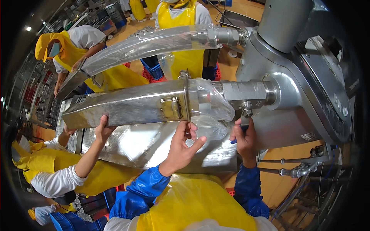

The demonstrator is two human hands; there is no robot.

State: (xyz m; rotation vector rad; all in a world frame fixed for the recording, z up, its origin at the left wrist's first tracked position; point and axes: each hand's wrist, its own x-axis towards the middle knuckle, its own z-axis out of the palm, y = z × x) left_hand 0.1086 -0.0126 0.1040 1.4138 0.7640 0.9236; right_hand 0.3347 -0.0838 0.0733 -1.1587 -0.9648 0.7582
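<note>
Yellow apron (192,204) below; L grip (184,143) pinching plastic bag (208,104), R grip (243,134) curled round valve handle (245,117).

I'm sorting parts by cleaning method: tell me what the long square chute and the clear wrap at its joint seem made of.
Long square silver chute: apparently stainless steel, dull brushed finish with streaky reflections and a riveted latch.
Clear wrap: seemingly thin plastic film, see-through, crinkled and glossy; the left hand pinches it, the right hand is at the valve handle.

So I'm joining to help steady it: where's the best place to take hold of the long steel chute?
Take the steel chute from below, palm up under its flat underside, between the co-worker's hand at the free end and the latch. It lies nearly level, its wide faces too broad for a grip around. The left hand already pinches the plastic bag there.
</note>
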